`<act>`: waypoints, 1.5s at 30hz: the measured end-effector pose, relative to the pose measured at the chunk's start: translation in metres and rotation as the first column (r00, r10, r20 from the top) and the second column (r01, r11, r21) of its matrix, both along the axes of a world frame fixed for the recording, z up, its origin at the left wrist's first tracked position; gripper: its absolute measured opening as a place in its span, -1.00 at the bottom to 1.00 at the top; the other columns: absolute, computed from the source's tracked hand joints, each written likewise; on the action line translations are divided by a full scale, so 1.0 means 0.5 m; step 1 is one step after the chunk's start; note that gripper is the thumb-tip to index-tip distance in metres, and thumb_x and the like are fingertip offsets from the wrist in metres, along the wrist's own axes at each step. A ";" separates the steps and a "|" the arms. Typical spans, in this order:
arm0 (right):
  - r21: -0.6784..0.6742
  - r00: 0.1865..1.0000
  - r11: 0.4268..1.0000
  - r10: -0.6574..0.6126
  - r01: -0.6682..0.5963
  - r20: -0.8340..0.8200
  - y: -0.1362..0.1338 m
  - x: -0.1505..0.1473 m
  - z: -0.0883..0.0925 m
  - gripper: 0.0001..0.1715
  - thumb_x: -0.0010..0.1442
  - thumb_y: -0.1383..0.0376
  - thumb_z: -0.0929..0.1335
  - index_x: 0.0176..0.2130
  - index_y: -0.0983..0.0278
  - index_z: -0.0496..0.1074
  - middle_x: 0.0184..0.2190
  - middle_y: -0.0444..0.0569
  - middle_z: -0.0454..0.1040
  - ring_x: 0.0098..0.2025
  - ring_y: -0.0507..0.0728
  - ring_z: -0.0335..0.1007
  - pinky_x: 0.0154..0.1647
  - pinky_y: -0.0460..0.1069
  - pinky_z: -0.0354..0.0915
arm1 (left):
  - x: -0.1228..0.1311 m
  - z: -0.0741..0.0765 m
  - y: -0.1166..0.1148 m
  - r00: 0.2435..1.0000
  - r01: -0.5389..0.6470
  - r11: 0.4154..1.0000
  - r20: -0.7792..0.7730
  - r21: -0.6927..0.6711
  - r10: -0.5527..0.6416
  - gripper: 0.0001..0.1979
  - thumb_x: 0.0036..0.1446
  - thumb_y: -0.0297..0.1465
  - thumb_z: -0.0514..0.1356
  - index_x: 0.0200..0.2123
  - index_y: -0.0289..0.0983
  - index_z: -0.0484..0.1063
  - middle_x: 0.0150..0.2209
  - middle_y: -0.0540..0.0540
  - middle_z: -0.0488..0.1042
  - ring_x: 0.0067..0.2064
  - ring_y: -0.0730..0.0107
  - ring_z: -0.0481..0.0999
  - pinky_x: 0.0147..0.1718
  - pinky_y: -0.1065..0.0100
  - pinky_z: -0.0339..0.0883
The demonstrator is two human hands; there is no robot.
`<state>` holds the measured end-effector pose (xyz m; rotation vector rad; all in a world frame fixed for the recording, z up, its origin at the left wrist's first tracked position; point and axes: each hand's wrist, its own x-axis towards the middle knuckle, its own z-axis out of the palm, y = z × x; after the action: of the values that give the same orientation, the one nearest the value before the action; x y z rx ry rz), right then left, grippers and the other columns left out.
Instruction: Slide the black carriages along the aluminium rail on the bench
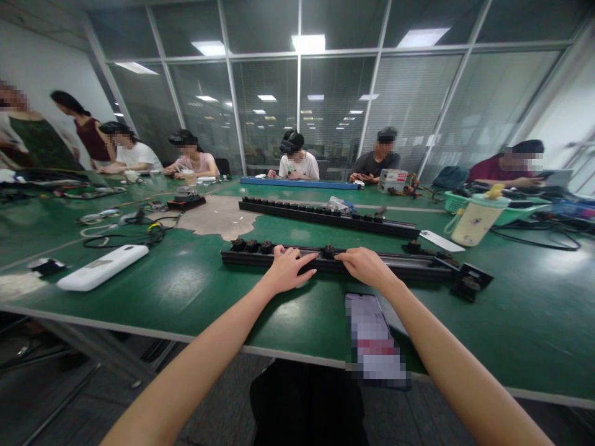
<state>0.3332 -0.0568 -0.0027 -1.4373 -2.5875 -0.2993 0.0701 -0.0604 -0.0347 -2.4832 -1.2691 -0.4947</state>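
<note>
A long black rail (pixel 409 264) lies across the green table (pixel 186 291) in front of me, with small black knobs (pixel 251 245) seated along it. My left hand (pixel 287 268) rests on the rail, fingers stretched flat over it. My right hand (pixel 366 264) lies on the rail too, its fingers reaching left to a single black knob (pixel 328 251) between the hands; whether they grip it I cannot make out. A phone (pixel 375 341) lies at the table's near edge under my right forearm.
A second black rail (pixel 325 217) and a blue rail (pixel 300 183) lie farther back. A white power strip (pixel 103 267) and cables (pixel 139 235) sit at left, a cream jug (pixel 474 220) and green basket (pixel 511 214) at right. Several people sit along the far side.
</note>
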 end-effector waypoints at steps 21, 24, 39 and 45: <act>-0.020 0.994 0.997 -0.079 0.081 0.079 -0.022 -0.021 0.025 -0.52 0.40 0.35 0.19 0.09 0.24 0.60 -0.09 0.15 0.65 -0.03 0.21 0.57 -0.02 -0.01 0.33 | -0.002 -0.004 0.003 1.000 0.002 1.000 -0.009 -0.005 -0.002 -0.47 0.44 -0.03 -0.01 0.38 0.03 0.30 -0.10 -0.18 0.49 -0.04 0.13 0.39 0.02 0.03 -0.05; -0.020 0.995 0.996 -0.083 0.084 0.056 -0.017 -0.015 0.021 -0.54 0.40 0.35 0.20 0.06 0.22 0.61 -0.08 0.13 0.65 -0.02 0.19 0.57 -0.02 -0.02 0.34 | -0.002 -0.003 0.003 1.000 0.001 1.000 -0.005 -0.008 -0.001 -0.47 0.44 -0.04 -0.02 0.38 0.04 0.29 -0.11 -0.17 0.49 -0.05 0.13 0.40 0.02 0.03 -0.04; -0.061 0.994 0.997 -0.047 0.041 -0.095 -0.002 0.007 0.006 -0.58 0.35 0.37 0.21 -0.05 0.17 0.62 -0.09 0.02 0.67 -0.03 0.16 0.56 -0.02 -0.04 0.31 | -0.001 -0.001 0.000 1.000 0.006 1.000 -0.001 -0.011 -0.006 -0.48 0.44 -0.04 -0.02 0.38 0.04 0.29 -0.12 -0.16 0.48 -0.06 0.14 0.39 0.03 0.04 -0.04; -0.057 0.927 0.998 0.010 -0.034 -0.375 0.014 0.021 -0.028 -0.63 0.31 0.36 0.20 -0.09 0.22 0.55 -0.29 -0.02 0.61 -0.23 0.14 0.51 -0.15 -0.03 0.28 | -0.002 -0.001 0.001 1.000 0.013 1.000 0.009 -0.017 -0.013 -0.48 0.44 -0.05 -0.01 0.38 0.04 0.29 -0.12 -0.16 0.47 -0.05 0.14 0.38 0.03 0.04 -0.05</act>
<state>0.3439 -0.0500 -0.0168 -1.3305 -2.3161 0.0589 0.0688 -0.0597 -0.0352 -2.5080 -1.2664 -0.5004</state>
